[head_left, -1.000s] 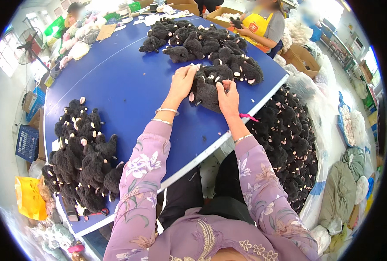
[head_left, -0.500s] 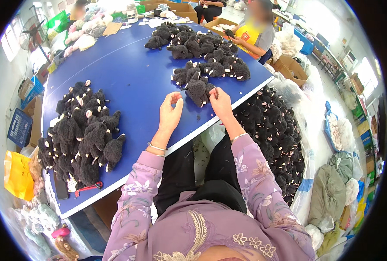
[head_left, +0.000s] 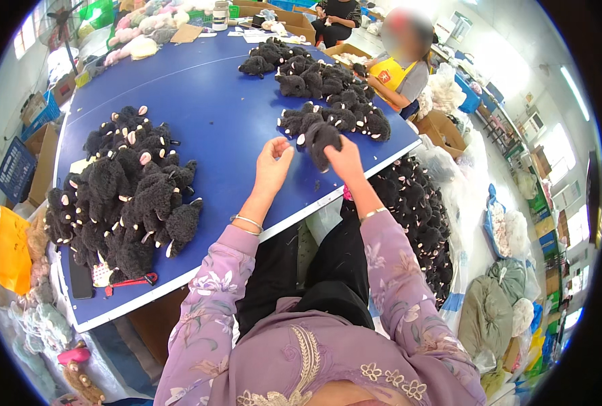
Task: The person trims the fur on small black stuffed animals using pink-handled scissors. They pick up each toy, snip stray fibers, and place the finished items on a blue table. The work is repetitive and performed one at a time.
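Note:
My right hand (head_left: 345, 161) grips a black fluffy plush toy (head_left: 322, 143) by its right side, a little above the blue table (head_left: 226, 149) near its front edge. The toy is tilted, with a pale tip showing. Left of it, apart from the toy, my left hand (head_left: 274, 161) is closed, thumb and fingers curled together; whatever they pinch is too small to make out. Just beyond my hands lies a group of similar black plush toys (head_left: 341, 118) with pale pink and white tips.
A heap of black plush toys (head_left: 121, 203) covers the table's left end, beside a dark phone-like slab (head_left: 81, 272) and a red-handled tool (head_left: 135, 281). More toys fill a large bag (head_left: 409, 216) below the right edge. A person in a yellow apron (head_left: 392, 78) sits across.
My right hand has lifted and turned the plush toy; before, it sat lower, facing my left hand. My left hand has shifted slightly right with my view.

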Demonstrator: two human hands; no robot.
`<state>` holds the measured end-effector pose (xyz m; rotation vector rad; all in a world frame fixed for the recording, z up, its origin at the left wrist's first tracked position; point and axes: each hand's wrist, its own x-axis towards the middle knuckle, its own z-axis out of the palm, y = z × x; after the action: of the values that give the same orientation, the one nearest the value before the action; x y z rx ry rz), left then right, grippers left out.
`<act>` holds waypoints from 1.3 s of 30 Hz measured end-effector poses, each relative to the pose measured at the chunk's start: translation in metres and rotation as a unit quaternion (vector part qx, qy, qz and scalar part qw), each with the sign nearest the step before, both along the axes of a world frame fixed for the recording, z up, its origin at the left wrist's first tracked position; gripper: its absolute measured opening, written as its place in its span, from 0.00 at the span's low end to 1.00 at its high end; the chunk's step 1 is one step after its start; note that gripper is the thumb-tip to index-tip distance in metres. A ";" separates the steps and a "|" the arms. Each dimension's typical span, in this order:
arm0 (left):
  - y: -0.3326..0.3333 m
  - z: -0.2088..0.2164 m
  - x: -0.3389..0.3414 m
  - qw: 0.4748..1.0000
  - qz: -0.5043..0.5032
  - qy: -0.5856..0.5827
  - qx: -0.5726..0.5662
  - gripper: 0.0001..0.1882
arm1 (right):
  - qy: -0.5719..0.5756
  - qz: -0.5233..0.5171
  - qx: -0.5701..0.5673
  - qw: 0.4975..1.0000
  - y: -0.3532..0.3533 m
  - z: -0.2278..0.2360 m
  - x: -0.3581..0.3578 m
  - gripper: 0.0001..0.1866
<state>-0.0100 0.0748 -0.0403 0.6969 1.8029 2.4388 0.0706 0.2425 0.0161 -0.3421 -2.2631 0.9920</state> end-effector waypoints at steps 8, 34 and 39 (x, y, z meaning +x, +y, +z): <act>-0.038 0.061 0.034 0.914 -0.381 -0.113 0.079 0.19 | -0.043 0.161 -0.385 0.908 -0.054 0.073 0.065 0.05; -0.044 0.066 0.035 0.892 -0.409 -0.143 0.127 0.17 | -0.036 0.233 -0.243 0.941 -0.048 0.106 0.096 0.19; -0.040 0.052 0.034 0.856 -0.456 -0.194 0.148 0.20 | -0.018 0.244 -0.144 0.959 -0.054 0.088 0.092 0.19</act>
<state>0.0236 0.0344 0.0112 0.7564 0.6799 1.9628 0.1624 0.1886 0.1043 0.0918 -2.2845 1.5865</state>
